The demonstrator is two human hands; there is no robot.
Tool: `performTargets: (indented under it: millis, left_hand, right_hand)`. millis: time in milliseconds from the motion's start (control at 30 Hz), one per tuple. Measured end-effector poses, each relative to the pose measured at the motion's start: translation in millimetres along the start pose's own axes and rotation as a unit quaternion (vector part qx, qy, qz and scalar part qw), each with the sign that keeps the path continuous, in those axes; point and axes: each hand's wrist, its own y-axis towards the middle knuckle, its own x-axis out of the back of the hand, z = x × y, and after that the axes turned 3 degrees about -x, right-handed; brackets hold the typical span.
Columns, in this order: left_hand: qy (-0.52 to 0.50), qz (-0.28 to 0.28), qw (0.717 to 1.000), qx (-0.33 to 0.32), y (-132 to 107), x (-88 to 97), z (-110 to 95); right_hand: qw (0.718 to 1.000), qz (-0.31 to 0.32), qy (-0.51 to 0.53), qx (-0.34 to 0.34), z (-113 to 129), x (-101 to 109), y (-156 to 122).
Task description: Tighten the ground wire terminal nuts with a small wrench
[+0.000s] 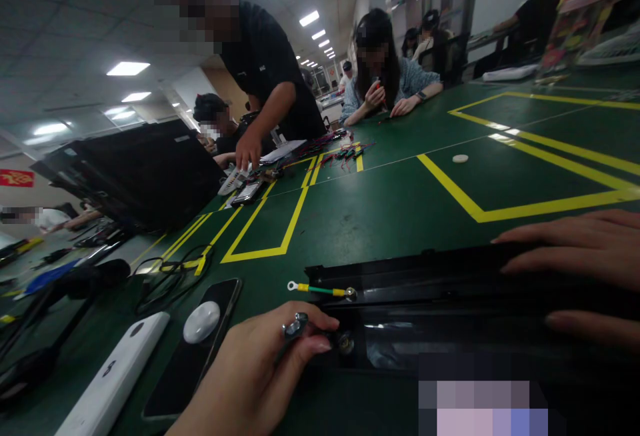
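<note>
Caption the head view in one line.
Left hand holds a metal fastener at a black panel bearing a green-yellow wire; right hand rests on it.

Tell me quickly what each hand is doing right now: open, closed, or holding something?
Left hand: closed, pinching a small metal fastener between thumb and finger.
Right hand: open, fingers lying on a black panel, holding nothing.

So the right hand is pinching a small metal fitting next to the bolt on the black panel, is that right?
Not quite: the head view shows it's the left hand pinching the small metal fitting, next to the bolt on the black panel.
</note>
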Motion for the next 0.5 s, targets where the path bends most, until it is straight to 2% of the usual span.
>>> performTargets:
  millis: [100, 233, 400, 500]
  left_hand:
    - [-0.014, -0.011, 1.0, 0.019, 2.0, 0.9, -0.1]
    - [-0.048, -0.068, 0.995, 0.058, 3.7, 3.1, -0.4]
    - [-0.112, -0.098, 0.985, 0.084, 0.8, 3.2, -0.3]
    - [-0.12, -0.095, 0.985, 0.08, 0.1, 2.4, 0.4]
  right_hand:
    - [0.995, 0.03, -0.099, 0.0, -3.5, 6.6, 1.1]
    - [0.97, 0.079, -0.227, 0.029, -7.5, 14.1, 1.2]
    - [0.966, 0.079, -0.241, 0.045, -8.5, 14.6, -0.5]
    - [0.981, 0.062, -0.185, 0.011, -8.2, 10.7, 1.0]
